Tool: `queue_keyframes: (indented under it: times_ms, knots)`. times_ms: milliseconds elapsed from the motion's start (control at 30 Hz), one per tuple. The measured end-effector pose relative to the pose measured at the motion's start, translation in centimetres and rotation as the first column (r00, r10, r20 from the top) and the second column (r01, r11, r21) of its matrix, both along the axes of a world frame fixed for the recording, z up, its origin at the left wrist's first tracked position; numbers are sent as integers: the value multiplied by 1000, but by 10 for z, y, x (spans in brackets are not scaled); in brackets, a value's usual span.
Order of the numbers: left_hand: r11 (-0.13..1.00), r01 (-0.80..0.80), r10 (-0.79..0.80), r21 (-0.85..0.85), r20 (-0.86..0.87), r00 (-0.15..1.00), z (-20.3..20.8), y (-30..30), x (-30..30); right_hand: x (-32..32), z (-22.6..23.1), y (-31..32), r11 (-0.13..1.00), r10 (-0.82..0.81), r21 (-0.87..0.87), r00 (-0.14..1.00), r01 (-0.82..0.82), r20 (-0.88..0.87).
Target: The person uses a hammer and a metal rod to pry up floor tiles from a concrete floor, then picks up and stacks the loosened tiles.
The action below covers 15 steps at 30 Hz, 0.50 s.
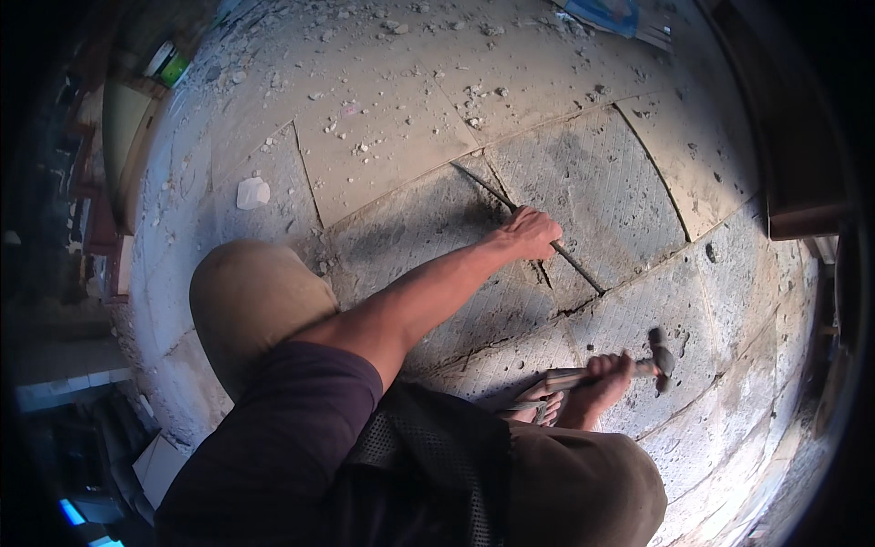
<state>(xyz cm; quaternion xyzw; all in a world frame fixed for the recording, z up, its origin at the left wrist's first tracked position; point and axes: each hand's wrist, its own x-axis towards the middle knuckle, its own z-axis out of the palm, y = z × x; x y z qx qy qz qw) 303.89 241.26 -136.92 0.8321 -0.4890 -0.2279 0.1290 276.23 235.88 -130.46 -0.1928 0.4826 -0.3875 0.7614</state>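
My left hand point(533, 233) is wrapped round the middle of a long thin metal chisel point(581, 268). The chisel slants across the floor, one end by the edge of the tan tiles point(387, 169), the other near a joint in the bare grey mortar bed point(583, 182). Whether either end touches the floor, I cannot tell. Closer to me, on the right, my right hand point(603, 383) grips a hammer point(663, 360) by its wooden handle, close to the dark metal head. The hammer is held low beside my sandalled foot point(545, 407), which partly hides behind the knee.
Broken mortar and rubble point(474, 100) lie scattered over the far tiles. A pale chunk point(253, 192) sits left of my bent knee point(260, 305). Dark wooden furniture point(807, 205) borders the right side. At the far left stands a green and white container point(168, 66); a blue item point(606, 14) lies far off.
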Motion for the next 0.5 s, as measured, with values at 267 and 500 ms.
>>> queue_keyframes:
  times_ms: [267,500]
  knots:
    - [998,38,-35,-50,64,997,14,2,11,-3,-14,15,938,322,103,943,-330,88]
    - [851,-367,402,-375,17,915,101,-4,101,-39,-19,-33,802,268,-220,664,-555,-698]
